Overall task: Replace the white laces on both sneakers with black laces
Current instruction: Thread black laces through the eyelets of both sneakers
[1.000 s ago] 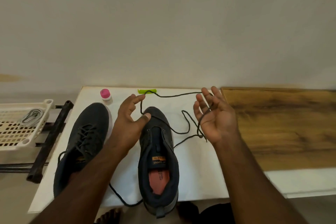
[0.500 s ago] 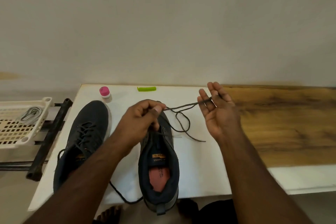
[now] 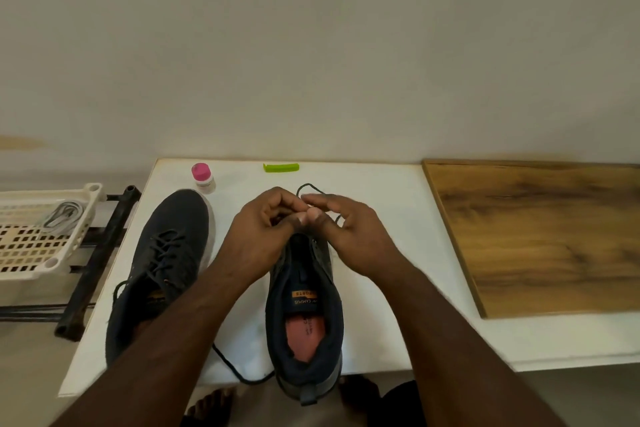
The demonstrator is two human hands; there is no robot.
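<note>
- One cream slotted basket, far left of the white board and off its edge; one bundle of pale laces lying inside.
- One black metal frame between basket and board, under the basket.
- One small bottle with a pink cap at the board's back left corner; any label too small to read.
- Two dark sneakers on the board, toes pointing away. Left sneaker laced in black up the front, just right of the board's left edge.
- One green clip-like piece at the board's back edge, near the middle.
- One left hand over the toe end of the right sneaker, fingers curled, thumb and fingertips pinching the black lace at the eyelets.
- Right sneaker at the board's middle, heel past the front edge; tongue tab reading "CAMPUS" with an orange strip beside it, its lettering too blurred to read; red insole with print too small to read.
- Black lace looping out behind the hands toward the board's back edge; another stretch trailing from under the left forearm to the sneaker's heel at the front edge.
- One right hand meeting the left one over the same sneaker, thumb tip against the left thumb, fingers loosely extended; hold on the lace not clear enough to tell.
- One wood-grain panel against the board's right side.
</note>
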